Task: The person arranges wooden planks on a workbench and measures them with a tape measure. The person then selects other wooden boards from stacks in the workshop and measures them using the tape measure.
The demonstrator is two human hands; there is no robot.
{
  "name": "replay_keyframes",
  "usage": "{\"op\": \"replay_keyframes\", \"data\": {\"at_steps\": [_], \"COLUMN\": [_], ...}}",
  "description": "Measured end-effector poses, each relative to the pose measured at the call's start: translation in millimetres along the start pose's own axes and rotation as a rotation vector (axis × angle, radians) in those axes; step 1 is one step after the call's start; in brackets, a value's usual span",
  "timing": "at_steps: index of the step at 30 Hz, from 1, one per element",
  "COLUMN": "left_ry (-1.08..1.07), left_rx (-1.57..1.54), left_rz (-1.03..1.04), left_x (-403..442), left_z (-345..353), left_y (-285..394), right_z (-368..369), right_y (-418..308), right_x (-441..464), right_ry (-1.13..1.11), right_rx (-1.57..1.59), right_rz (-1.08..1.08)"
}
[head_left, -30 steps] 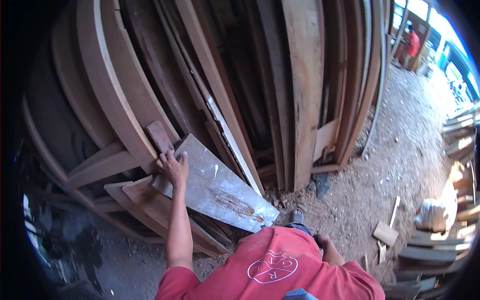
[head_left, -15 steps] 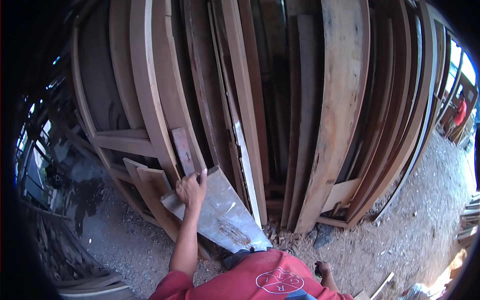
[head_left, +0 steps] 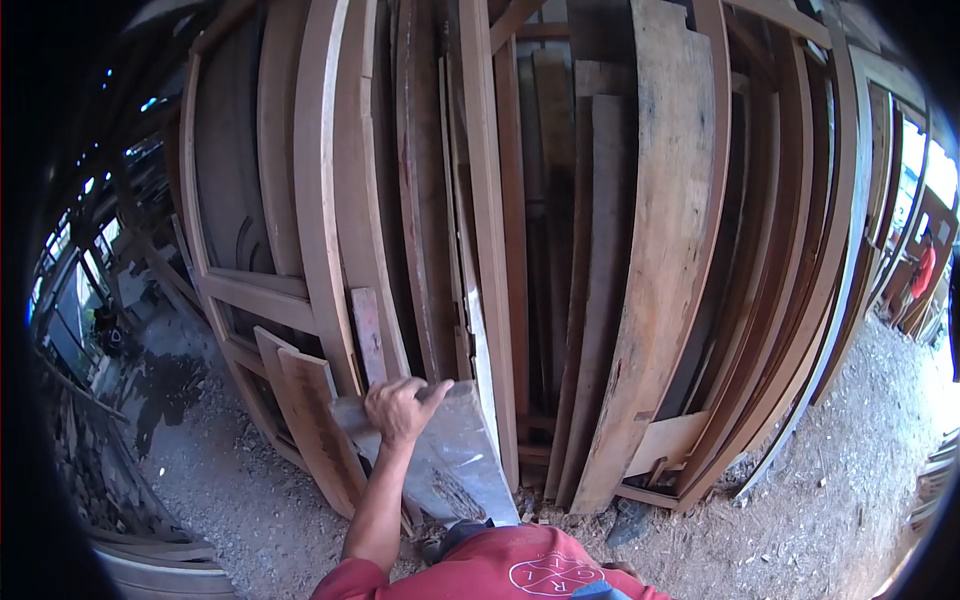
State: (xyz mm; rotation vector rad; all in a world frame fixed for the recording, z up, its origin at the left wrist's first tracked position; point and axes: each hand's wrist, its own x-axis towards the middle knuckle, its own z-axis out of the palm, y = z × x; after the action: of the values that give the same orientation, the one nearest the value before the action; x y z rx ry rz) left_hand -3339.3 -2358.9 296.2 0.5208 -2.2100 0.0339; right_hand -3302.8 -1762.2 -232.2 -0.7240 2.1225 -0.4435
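Note:
My left hand (head_left: 398,410) grips the upper end of a short, wide board (head_left: 455,450), thumb along the top edge and fingers over its far side. Greyish and weathered, the board has pale smears and a rough brown patch low on its face. It stands tilted in front of me, its lower end close to my body. Just beyond my left hand is a narrow pinkish wood strip (head_left: 368,335). Only a sliver of what seems my right hand (head_left: 626,569) shows beside my red shirt; its fingers are hidden.
Tall planks (head_left: 665,220) and wooden frames (head_left: 262,302) lean upright across the front. Two shorter boards (head_left: 310,400) lean at the left. Wood chips litter the ground (head_left: 790,545). Stacked timber (head_left: 160,565) lies at lower left. A person in red (head_left: 922,270) is far off at right.
My view has tilted up, so the planks sit lower. The board, still in my left hand, stands steeper. My right hand, earlier visible at the right around something dark, is now mostly hidden by my shirt.

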Motion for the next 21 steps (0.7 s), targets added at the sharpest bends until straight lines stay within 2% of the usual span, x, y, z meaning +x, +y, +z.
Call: {"op": "replay_keyframes", "data": {"at_steps": [2, 3, 4, 5, 6, 7, 8, 10, 11, 12, 17, 19, 21], "left_ry": [0.033, 0.029, 0.018, 0.013, 0.02, -0.064, -0.146, -0.048, -0.144, -0.177, -0.285, -0.139, -0.128], "left_rx": [-0.058, -0.057, -0.06, -0.063, -0.061, -0.081, -0.099, -0.099, -0.015, 0.008, 0.032, 0.118, 0.135], "left_rz": [0.031, 0.03, 0.052, 0.079, 0.08, 0.068, 0.052, 0.059, 0.037, 0.05, 0.049, -0.05, -0.137], "left_x": [22.0, 33.0, 45.7, 50.5, 49.0, 44.3, 40.4, 35.7, 41.5, 47.5, 67.3, 62.8, 54.5], "left_z": [-0.3, 5.9, 17.8, 31.6, 50.5, 75.2, 99.2, 144.4, 151.2, 166.4, 209.3, 230.1, 250.1], "left_y": [13.2, 16.0, 13.7, 14.5, 13.4, 9.4, 5.6, 7.9, 8.6, 11.0, 33.9, 40.7, 42.3], "right_z": [17.5, 4.5, -19.0, -34.6, -57.1, -68.4, -81.5, -97.2, -103.5, -100.4, -85.9, -89.6, -104.9], "right_y": [32.7, 21.0, 3.6, -6.5, -26.2, -32.8, -33.0, -33.3, -38.5, -29.6, -45.4, -59.4, -74.7], "right_x": [10.7, 0.4, -10.8, -18.1, -29.3, -29.7, -19.2, -23.7, -26.5, -22.4, -35.9, -28.8, -21.9], "right_ry": [-0.015, -0.019, 0.088, 0.233, 0.416, 0.629, 0.675, 0.786, 0.822, 0.83, 0.73, 0.679, 0.635], "right_rx": [-0.097, -0.096, 0.234, 0.484, 0.739, 0.905, 1.394, 1.411, 1.393, 1.24, 1.222, 1.272, 1.319], "right_rz": [-0.007, -0.006, 0.236, 0.359, 0.448, 0.411, 0.62, 0.513, 0.482, 0.441, 0.511, 0.528, 0.523]}}
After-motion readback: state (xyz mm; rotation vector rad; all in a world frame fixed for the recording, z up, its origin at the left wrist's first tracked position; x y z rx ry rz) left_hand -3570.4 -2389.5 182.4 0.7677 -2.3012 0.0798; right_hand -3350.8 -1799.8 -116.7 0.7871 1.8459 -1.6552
